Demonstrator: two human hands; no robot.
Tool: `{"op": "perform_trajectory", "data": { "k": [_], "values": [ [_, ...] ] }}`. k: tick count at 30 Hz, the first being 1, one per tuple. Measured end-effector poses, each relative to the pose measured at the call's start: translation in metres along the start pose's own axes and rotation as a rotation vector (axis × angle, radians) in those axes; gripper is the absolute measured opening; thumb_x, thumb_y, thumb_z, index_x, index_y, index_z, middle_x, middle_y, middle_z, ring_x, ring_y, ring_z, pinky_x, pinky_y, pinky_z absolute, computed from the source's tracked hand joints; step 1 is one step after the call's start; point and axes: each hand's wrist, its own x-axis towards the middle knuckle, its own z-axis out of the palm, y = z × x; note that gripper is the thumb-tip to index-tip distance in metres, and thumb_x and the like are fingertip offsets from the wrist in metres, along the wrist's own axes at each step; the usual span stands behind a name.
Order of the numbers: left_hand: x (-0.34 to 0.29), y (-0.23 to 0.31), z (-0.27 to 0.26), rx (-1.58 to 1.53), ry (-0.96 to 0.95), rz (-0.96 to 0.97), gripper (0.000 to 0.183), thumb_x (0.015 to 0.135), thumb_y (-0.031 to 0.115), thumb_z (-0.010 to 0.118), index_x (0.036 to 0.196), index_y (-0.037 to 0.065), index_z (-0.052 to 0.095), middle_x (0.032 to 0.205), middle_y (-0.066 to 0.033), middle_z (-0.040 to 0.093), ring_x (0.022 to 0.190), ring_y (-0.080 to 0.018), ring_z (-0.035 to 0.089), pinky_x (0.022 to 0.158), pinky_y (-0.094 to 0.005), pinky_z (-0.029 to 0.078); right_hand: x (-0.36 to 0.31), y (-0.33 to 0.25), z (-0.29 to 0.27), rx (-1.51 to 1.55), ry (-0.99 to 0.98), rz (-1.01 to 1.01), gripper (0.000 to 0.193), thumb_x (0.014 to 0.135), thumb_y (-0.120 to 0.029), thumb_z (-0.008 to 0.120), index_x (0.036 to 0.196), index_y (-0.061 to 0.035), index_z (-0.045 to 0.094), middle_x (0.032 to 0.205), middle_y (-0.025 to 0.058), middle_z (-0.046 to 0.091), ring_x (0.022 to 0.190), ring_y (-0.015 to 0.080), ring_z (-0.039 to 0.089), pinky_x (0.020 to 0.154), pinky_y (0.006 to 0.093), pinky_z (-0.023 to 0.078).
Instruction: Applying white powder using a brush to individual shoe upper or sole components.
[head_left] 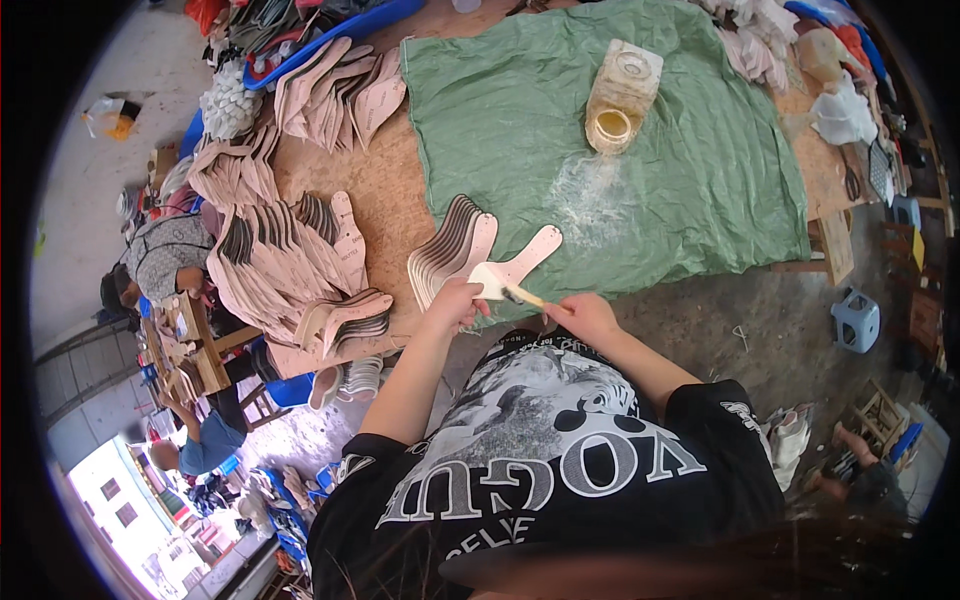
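My left hand point(458, 305) is closed on a shoe insole point(530, 256) at the near edge of the green sheet point(690, 200). Its narrow pink end points away to the right, and its wider end near my fingers looks cream. In my right hand point(585, 318) is a small brush point(530, 298) with a pale handle, its dark head at the insole's cream end. Just left of the insole leans a fanned stack of pink insoles point(455, 240). Farther off on the sheet lies a cut-open, stained plastic jug point(625, 85), its round mouth toward me and yellowish inside.
More insole stacks point(285, 255) cover the wooden table point(400, 180) at left. A whitish smear point(595, 200) marks the sheet below the jug. Scissors point(850, 180) lie at the far right. A blue stool point(856, 320) stands on the floor; other people point(205, 440) are at left and lower right.
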Motion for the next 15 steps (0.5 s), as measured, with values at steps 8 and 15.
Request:
{"op": "perform_trajectory", "data": {
  "k": [8,15],
  "values": [
    [-0.003,-0.007,0.001,0.044,-0.01,0.053,0.015,0.086,0.014,0.048,0.097,0.005,0.053,0.06,-0.0083,0.054,0.035,-0.0056,0.029,0.031,-0.0213,0.018,0.003,-0.002,-0.033,-0.245,0.276,0.139,0.049,0.084,-0.05,0.053,0.064,-0.0051,0.059,0.058,0.0161,0.056,0.058,0.036,0.057,0.052,0.046,0.043],
    [-0.005,-0.003,0.002,0.076,0.01,0.074,0.014,0.085,0.013,0.047,0.096,0.006,0.053,0.056,-0.0063,0.052,0.035,-0.0062,0.029,0.031,-0.0226,0.017,0.004,-0.005,-0.022,-0.214,0.181,0.152,0.048,0.085,-0.047,0.053,0.064,-0.0044,0.06,0.06,0.0166,0.057,0.06,0.0363,0.058,0.055,0.0462,0.044]
  ]
}}
